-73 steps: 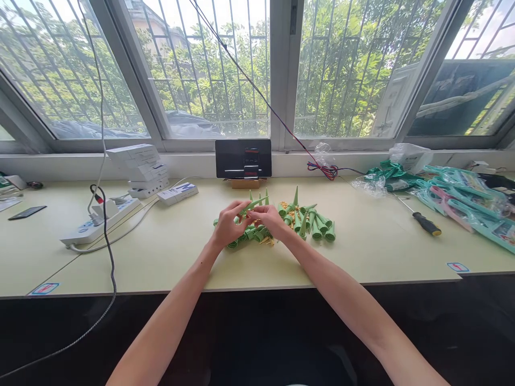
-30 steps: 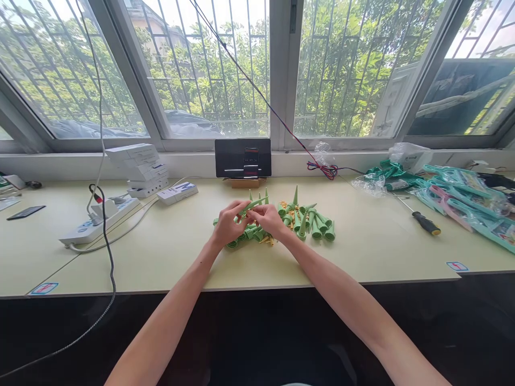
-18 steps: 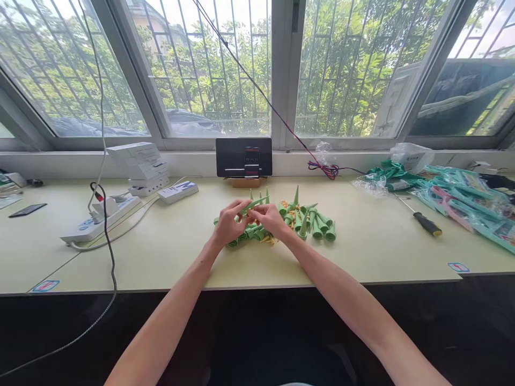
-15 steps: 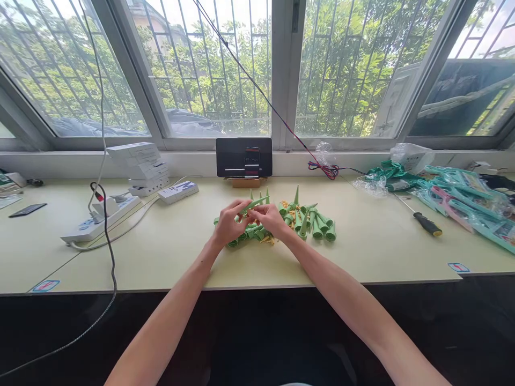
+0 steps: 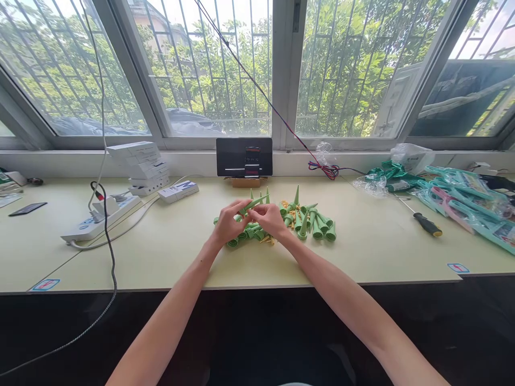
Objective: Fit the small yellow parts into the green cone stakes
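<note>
My left hand and my right hand meet above the middle of the pale green table. Both pinch one green plastic cone spike, whose tip points up and to the right. Under and beside the hands lies a pile of the same green cone spikes, some upright, some lying down. Small yellow parts are scattered among them. What my right fingertips press on the spike is too small to make out.
A phone on a wooden stand faces me at the window sill. A white power strip with cables lies left, next to stacked white boxes. A screwdriver and teal packaged goods lie right.
Almost nothing has changed. Both hands stay on the green spike in the same place, with only slight finger movement.
</note>
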